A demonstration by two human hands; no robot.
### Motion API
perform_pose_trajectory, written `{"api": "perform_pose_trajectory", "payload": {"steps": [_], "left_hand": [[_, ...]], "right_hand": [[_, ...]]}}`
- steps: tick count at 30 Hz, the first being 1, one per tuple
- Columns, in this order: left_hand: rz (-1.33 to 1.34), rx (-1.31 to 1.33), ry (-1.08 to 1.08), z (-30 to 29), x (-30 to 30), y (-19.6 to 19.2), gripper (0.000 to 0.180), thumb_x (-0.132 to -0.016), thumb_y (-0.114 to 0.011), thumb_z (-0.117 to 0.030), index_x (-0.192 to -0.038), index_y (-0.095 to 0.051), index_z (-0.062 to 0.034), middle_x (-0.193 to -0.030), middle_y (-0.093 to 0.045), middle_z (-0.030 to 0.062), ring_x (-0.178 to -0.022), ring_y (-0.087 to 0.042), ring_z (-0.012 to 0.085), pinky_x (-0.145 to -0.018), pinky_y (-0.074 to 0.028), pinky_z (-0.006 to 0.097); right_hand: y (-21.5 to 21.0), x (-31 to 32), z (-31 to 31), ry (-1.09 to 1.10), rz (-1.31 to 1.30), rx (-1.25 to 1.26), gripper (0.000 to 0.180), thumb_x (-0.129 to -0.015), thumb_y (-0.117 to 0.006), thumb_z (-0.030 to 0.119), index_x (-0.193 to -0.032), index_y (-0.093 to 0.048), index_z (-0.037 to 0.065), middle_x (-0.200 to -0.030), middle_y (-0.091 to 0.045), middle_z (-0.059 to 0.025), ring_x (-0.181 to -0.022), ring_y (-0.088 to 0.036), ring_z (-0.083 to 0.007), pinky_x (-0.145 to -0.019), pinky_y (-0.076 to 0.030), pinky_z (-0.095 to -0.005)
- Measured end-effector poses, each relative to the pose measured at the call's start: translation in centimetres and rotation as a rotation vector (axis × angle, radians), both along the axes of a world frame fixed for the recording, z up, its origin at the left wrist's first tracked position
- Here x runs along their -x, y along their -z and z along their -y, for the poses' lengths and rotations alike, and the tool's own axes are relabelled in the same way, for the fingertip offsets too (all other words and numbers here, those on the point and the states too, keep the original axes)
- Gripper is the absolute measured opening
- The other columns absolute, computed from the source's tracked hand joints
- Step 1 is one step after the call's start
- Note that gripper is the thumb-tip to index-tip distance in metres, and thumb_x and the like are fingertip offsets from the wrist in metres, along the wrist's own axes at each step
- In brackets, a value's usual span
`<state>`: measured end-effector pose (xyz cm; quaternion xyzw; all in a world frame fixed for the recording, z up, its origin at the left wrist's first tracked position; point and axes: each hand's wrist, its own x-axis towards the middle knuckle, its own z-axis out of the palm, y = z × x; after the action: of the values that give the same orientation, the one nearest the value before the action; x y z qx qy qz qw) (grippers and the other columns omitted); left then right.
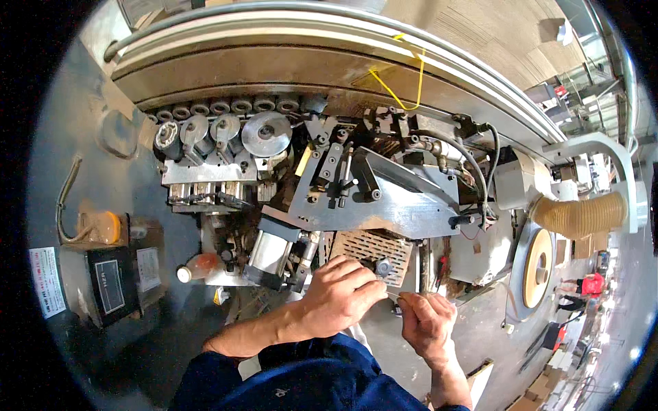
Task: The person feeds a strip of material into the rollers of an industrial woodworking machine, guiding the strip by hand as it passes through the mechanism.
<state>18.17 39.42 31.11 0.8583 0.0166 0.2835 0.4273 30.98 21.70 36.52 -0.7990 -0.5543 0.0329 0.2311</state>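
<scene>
My left hand (345, 293) is closed, its knuckles up, over the near edge of a perforated metal plate (362, 249) on the machine. To its right, my right hand (428, 325) is closed too, with its fingers curled and thumb pressed in. Between the two fists a thin, pale edge shows, too small to name. A dark knob (384, 268) stands on the perforated plate just beyond my hands. Farther off lies an angled grey metal plate (404, 209), dusted with brown powder. Left of my left hand sits a silver cylinder (271, 248) with dark end caps.
Pressure rollers (267, 135) line the machine's left side. A plastic bottle (200, 266) lies left of the cylinder. At right are a large tan roll on a disc (537, 268) and a ribbed hose (581, 215). A yellow strap (419, 79) hangs at the back. Someone in red (591, 284) stands far right.
</scene>
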Motion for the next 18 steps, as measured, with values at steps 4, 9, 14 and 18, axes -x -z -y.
{"api": "perform_pose_trajectory", "payload": {"steps": [4,9,14,18], "left_hand": [[0.029,0.005,-0.087,0.5,-0.8,-0.1,0.011,-0.08,-0.076,-0.01,-0.086,-0.067,-0.0067,-0.077,-0.061,0.0063,-0.074,-0.062,0.0269,-0.072,-0.051,0.039],[-0.02,-0.012,-0.194,1.9,-2.0,0.2,0.008,-0.08,-0.074,-0.005,-0.084,-0.068,-0.0073,-0.075,-0.063,0.0087,-0.072,-0.063,0.0296,-0.067,-0.052,0.041],[-0.325,-0.172,-0.725,-3.1,-2.0,-3.1,0.006,-0.086,-0.066,-0.009,-0.086,-0.072,-0.0093,-0.079,-0.069,0.0118,-0.075,-0.066,0.0325,-0.069,-0.053,0.042],[-0.25,0.051,-0.629,-2.6,-0.8,-4.8,0.008,-0.09,-0.07,-0.008,-0.091,-0.071,0.0,-0.082,-0.069,0.0138,-0.075,-0.068,0.0291,-0.07,-0.053,0.037]], "right_hand": [[-0.1,0.9,0.1,0.05,-0.031,-0.055,0.017,-0.077,-0.076,-0.003,-0.089,-0.068,0.006,-0.069,-0.065,-0.009,-0.057,-0.061,-0.0283,-0.055,-0.047,-0.0375],[-0.2,0.1,0.9,0.057,-0.063,-0.089,0.013,-0.081,-0.075,-0.002,-0.089,-0.067,0.005,-0.068,-0.064,-0.0105,-0.056,-0.062,-0.0292,-0.053,-0.047,-0.0381],[-1.0,-2.6,4.5,0.177,-0.201,-0.16,0.004,-0.086,-0.07,-0.001,-0.089,-0.069,0.001,-0.067,-0.065,-0.0117,-0.056,-0.065,-0.0224,-0.056,-0.051,-0.033],[-1.4,-4.7,5.7,0.234,-0.35,-0.166,0.003,-0.089,-0.071,0.004,-0.09,-0.069,0.004,-0.068,-0.064,-0.0165,-0.055,-0.064,-0.0286,-0.052,-0.049,-0.0366]]}}
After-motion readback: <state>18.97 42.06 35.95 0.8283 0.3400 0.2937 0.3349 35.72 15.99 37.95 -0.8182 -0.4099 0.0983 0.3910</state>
